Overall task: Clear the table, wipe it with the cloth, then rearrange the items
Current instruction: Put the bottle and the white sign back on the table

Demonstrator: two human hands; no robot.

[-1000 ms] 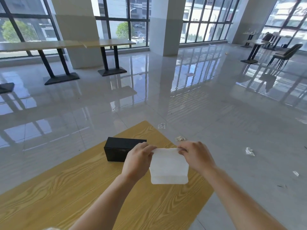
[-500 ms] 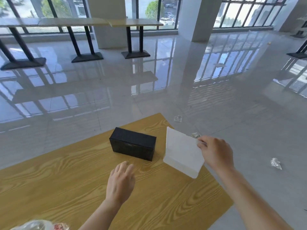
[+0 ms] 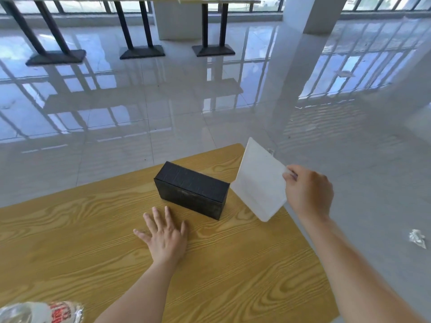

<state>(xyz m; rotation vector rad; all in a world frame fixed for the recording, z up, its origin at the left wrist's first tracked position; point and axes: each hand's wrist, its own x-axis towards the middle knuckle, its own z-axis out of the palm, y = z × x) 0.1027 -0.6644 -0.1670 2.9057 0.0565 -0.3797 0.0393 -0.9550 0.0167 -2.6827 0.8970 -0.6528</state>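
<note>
A folded white cloth (image 3: 258, 180) hangs tilted above the far right corner of the wooden table (image 3: 233, 264), pinched at its right edge by my right hand (image 3: 307, 192). A black rectangular box (image 3: 192, 190) lies on the table just left of the cloth. My left hand (image 3: 165, 236) lies flat on the tabletop with its fingers spread, just in front of the box and holding nothing.
A crumpled clear plastic bottle with a red label (image 3: 44, 312) lies at the table's near left edge. Scraps of litter (image 3: 417, 238) sit on the glossy floor to the right. Black-legged tables (image 3: 140, 50) stand farther back by the windows.
My left hand let go of the cloth and came down flat onto the table. My right hand alone carried the cloth to the right, past the box. The view tilted downward.
</note>
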